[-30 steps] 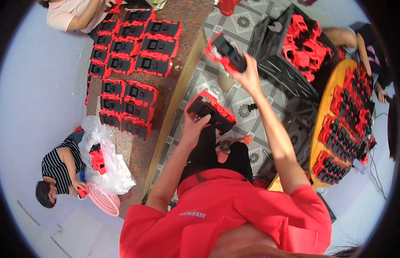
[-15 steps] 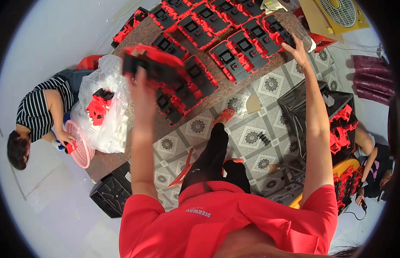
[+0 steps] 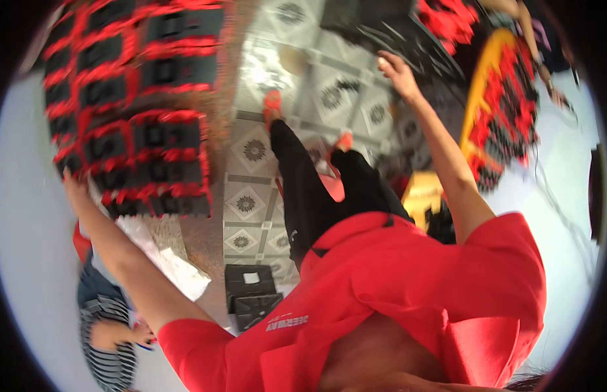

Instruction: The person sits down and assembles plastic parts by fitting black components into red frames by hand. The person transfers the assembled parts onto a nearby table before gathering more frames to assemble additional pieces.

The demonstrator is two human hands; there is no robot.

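Rows of red-and-black plastic housings [image 3: 166, 134] lie on a brown stone-topped table [image 3: 215, 150] at the left. My left hand [image 3: 78, 189] reaches to the far-left corner of these rows and touches or nearly touches a housing [image 3: 69, 162] there. Blur hides how its fingers are set. Out over the floor, my right hand [image 3: 400, 75] hangs in the air with nothing visible in it, its fingers loosely bent and apart. Just beyond it stands a large black crate [image 3: 408, 49] with red plastic parts [image 3: 447, 23] inside.
A yellow-rimmed container [image 3: 476, 98] full of red and black parts stands at the right, with a person's arm [image 3: 532, 39] beside it. Someone in a striped top [image 3: 107, 340] is at the lower left, near a white plastic bag [image 3: 176, 268]. Black boxes [image 3: 251, 287] sit on the tiled floor.
My view has turned, shifting the table to the left. The housing my left hand carried is no longer seen raised. My right hand has left the housings and now hangs over the floor.
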